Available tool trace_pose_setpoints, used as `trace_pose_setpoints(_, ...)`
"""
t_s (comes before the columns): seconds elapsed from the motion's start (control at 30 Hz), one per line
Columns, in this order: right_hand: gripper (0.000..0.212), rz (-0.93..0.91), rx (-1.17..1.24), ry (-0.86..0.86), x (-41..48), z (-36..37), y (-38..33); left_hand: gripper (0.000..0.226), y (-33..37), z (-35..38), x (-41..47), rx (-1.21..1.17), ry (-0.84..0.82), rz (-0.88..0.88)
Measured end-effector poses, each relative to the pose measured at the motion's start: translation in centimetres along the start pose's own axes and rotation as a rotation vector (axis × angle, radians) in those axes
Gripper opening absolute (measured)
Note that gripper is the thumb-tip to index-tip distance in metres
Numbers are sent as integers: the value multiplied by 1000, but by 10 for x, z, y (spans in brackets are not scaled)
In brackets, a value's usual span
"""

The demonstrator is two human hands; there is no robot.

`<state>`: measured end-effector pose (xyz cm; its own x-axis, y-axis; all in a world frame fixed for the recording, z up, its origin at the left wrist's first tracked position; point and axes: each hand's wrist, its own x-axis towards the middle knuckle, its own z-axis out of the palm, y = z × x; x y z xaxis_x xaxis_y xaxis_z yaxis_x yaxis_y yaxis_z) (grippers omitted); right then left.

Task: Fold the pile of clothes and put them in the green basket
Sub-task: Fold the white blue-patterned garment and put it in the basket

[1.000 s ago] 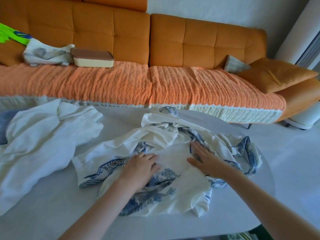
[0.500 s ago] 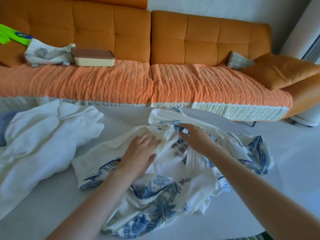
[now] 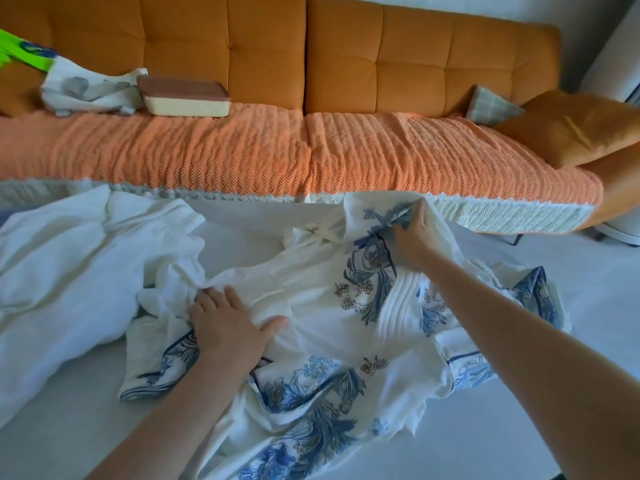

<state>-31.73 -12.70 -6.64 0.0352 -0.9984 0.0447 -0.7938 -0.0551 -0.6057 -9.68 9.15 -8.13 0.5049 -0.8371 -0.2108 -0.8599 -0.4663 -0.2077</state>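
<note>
White fabric printed with blue flowers fills the middle of our view: one blue-printed garment lies spread and rumpled on a pale grey table. Its long axis runs away from us, from the near table edge towards the sofa, leaning slightly to the right. The end that appears to be the neck points at the sofa. One sleeve trails off to the left and another to the right.

The left hand lies flat on the garment's left side, fingers straight and thumb spread wide. Its grip is apart, pressing the cloth down and holding nothing. The right hand reaches to the far end, where its grip is clamped on the raised far edge, thumb and fingers pinching the fabric.

A second garment, one plain white garment, lies heaped on the left of the table, its edge touching the printed one near the left hand. So we count two garments on the table.

Behind the table stands one orange sofa with a ribbed orange seat cover. On its left end we count one folded cloth with grey markings, touching one cream box with a brown lid. A bright green object sits at the far left, cut off by the frame; we cannot tell what it is. At the right end are two cushions: a small plaid cushion and a large mustard cushion.
</note>
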Motion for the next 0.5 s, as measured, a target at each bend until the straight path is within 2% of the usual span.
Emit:
trace_pose_setpoints(0.07, 72, 48, 8, -27, -6, -1, 3, 104, 0, -4, -3, 32, -17, 13)
trace_pose_setpoints(0.13, 63, -40, -39, -35, -10, 0, 8, 97, 3, -8, -2, -6, 10, 72)
trace_pose_setpoints(0.23, 45, -209, -125, -84, -21, -2, 5, 80, 17, -15, -4, -148, 141, 354)
trace_pose_setpoints(0.3, 42, -325, -174, -87, -29, -2, 8, 75, 29, -16, -4, -232, 106, 544)
trace_pose_setpoints(0.33, 42, -364, -178, -82, -32, -3, 11, 78, 32, -15, -3, -249, 47, 574)
trace_pose_setpoints(0.43, 48, -420, -266, -83, -41, -10, 22, 88, 31, -2, 3, -232, -90, 421)
trace_pose_setpoints(0.5, 46, -359, -405, -211, -45, -15, 33, 86, 27, 0, -1, -194, -129, 268)
